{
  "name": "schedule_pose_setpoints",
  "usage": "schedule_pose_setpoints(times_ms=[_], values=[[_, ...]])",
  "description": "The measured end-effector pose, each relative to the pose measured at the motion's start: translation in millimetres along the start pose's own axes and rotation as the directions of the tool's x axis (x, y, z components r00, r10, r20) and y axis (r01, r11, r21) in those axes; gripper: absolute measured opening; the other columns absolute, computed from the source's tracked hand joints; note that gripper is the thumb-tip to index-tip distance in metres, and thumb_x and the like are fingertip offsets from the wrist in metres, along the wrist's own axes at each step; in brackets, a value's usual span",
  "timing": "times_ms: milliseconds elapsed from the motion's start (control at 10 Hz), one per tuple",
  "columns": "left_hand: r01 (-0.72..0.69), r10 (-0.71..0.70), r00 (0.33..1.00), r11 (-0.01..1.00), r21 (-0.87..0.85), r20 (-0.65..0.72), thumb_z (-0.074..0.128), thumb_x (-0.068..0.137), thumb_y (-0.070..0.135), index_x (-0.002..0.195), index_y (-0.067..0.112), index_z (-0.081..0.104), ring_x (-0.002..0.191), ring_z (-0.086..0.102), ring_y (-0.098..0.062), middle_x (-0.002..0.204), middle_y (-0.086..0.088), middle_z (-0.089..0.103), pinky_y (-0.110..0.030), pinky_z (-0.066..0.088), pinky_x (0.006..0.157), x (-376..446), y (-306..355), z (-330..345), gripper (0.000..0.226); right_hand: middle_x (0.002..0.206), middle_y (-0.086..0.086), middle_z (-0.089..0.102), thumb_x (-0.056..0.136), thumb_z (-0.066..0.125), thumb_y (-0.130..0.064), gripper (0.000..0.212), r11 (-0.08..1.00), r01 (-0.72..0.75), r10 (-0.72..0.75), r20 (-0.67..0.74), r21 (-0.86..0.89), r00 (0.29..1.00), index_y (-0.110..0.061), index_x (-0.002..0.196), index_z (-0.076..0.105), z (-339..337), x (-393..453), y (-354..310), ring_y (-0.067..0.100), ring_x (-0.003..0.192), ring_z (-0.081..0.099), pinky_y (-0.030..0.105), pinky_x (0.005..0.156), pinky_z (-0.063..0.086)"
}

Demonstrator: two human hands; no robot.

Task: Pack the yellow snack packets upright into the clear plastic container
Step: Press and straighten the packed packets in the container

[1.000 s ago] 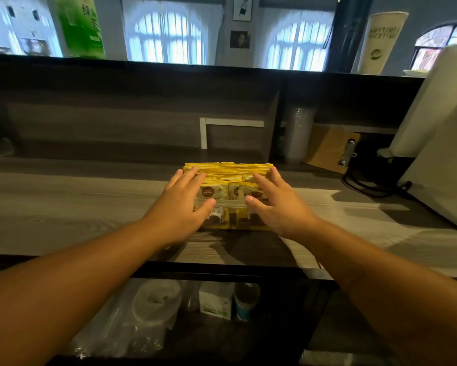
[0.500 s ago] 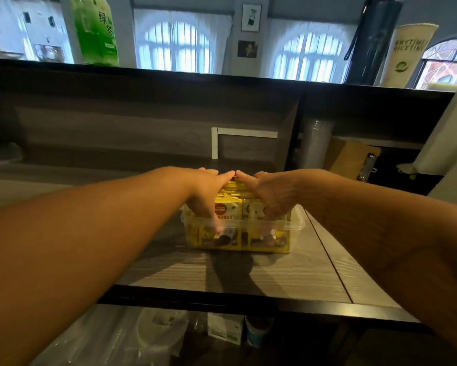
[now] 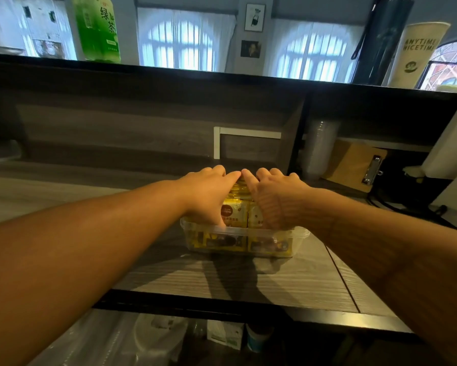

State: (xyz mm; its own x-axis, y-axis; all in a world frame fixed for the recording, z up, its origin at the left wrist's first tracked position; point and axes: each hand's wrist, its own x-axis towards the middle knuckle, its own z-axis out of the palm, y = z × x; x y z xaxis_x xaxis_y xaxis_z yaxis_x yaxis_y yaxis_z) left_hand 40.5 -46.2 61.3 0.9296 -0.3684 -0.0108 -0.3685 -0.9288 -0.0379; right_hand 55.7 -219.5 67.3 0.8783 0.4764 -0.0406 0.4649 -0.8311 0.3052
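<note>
green bottle [image 3: 96,27] – "绿茶", tall paper cup [image 3: 420,52] – "ANYTIME NICETIME"

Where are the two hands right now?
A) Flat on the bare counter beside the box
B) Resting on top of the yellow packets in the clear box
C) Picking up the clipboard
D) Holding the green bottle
B: the left hand and right hand both lie over the yellow packets standing in the clear box, fingertips nearly meeting at the back.
</note>
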Motion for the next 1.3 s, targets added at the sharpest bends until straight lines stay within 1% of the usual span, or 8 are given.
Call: schedule_pose_setpoints(times_ms=[400, 500, 600, 700, 800, 900, 1200, 1300], values=[[0.04, 0.003, 0.994, 0.921, -0.386, 0.109, 0.067, 0.083, 0.06, 0.152, 0.029, 0.031, 0.125, 0.049, -0.016, 0.146, 0.003, 0.047, -0.033, 0.046, 0.098, -1, -3, -11, 0.083, 0.135, 0.007, 0.045, 0.066, 0.083, -0.053, 0.101, 0.994, 0.017, -0.023, 0.06, 0.107, 0.998, -0.021, 0.144, 0.029, 0, 7, 9, 0.027, 0.123, 0.044, 0.052, 0.102, 0.039], [0.032, -0.011, 0.995, 0.976, -0.215, 0.098, 0.065, 0.08, 0.067, 0.152, 0.025, 0.03, 0.125, 0.05, -0.02, 0.143, -0.001, 0.049, -0.039, 0.048, 0.1, 1, 3, -5, 0.09, 0.115, 0.01, 0.06, 0.095, 0.054, -0.046, 0.059, 0.907, -0.015, -0.065, 0.176, 0.421, 0.982, -0.01, 0.14, 0.041, 8, 12, 11, 0.021, 0.091, 0.057, 0.049, 0.098, 0.048], [0.044, -0.014, 0.989, 0.977, -0.207, 0.145, 0.071, 0.078, 0.063, 0.152, 0.025, 0.028, 0.124, 0.052, -0.021, 0.142, 0.0, 0.051, -0.04, 0.05, 0.099, 4, 4, -7, 0.093, 0.088, 0.0, 0.062, 0.1, 0.037, -0.046, 0.053, 0.48, -0.139, -0.054, 0.187, 0.866, 0.981, -0.01, 0.135, 0.052, 21, 24, 12, 0.016, 0.07, 0.061, 0.034, 0.078, 0.054], [0.058, -0.021, 0.985, 0.975, -0.216, 0.172, 0.079, 0.074, 0.057, 0.15, 0.028, 0.03, 0.126, 0.051, -0.021, 0.142, 0.001, 0.05, -0.041, 0.05, 0.1, 4, 4, -9, 0.095, 0.083, -0.001, 0.061, 0.099, 0.039, -0.044, 0.053, 0.46, -0.088, -0.077, 0.138, 0.884, 0.987, -0.006, 0.134, 0.053, 24, 25, 14, 0.015, 0.067, 0.061, 0.029, 0.07, 0.052], [0.05, -0.017, 0.99, 0.969, -0.24, 0.137, 0.08, 0.072, 0.058, 0.152, 0.032, 0.027, 0.13, 0.048, -0.021, 0.146, 0.003, 0.047, -0.042, 0.048, 0.102, 1, 3, -8, 0.1, 0.099, 0.003, 0.062, 0.095, 0.048, -0.046, 0.059, 0.466, -0.099, -0.12, 0.174, 0.879, 0.977, -0.009, 0.141, 0.047, 24, 18, 18, 0.016, 0.081, 0.063, 0.039, 0.087, 0.054], [0.036, -0.015, 0.997, 0.952, -0.305, 0.074, 0.076, 0.075, 0.059, 0.155, 0.033, 0.023, 0.134, 0.042, -0.022, 0.152, 0.002, 0.04, -0.042, 0.044, 0.106, -6, 4, -12, 0.099, 0.134, 0.006, 0.048, 0.078, 0.079, -0.04, 0.098, 0.887, 0.055, -0.131, 0.136, 0.459, 0.982, -0.027, 0.154, 0.019, 6, 6, 23, 0.024, 0.118, 0.051, 0.046, 0.102, 0.046], [-0.145, 0.037, 0.93, 0.952, -0.271, -0.367, 0.062, 0.09, 0.054, 0.119, 0.031, 0.063, 0.091, 0.057, -0.006, 0.1, 0.014, 0.059, -0.029, 0.052, 0.077, -66, 33, -22, 0.036, 0.097, -0.011, 0.062, 0.083, 0.069, -0.046, 0.027, 0.824, 0.257, -0.156, -0.233, 0.505, 0.96, -0.029, 0.104, 0.066, -37, -51, 16, 0.008, 0.089, 0.06, 0.029, 0.079, 0.054], [-0.115, 0.066, 0.968, 0.974, -0.197, -0.24, 0.064, 0.09, 0.045, 0.115, 0.03, 0.066, 0.088, 0.06, -0.006, 0.1, 0.012, 0.065, -0.034, 0.056, 0.078, -77, 41, -17, 0.03, 0.1, -0.008, 0.065, 0.09, 0.063, -0.042, 0.024, 0.879, 0.194, -0.216, 0.001, 0.435, 0.976, -0.025, 0.107, 0.07, -31, -60, 4, 0.009, 0.092, 0.06, 0.033, 0.085, 0.054]])
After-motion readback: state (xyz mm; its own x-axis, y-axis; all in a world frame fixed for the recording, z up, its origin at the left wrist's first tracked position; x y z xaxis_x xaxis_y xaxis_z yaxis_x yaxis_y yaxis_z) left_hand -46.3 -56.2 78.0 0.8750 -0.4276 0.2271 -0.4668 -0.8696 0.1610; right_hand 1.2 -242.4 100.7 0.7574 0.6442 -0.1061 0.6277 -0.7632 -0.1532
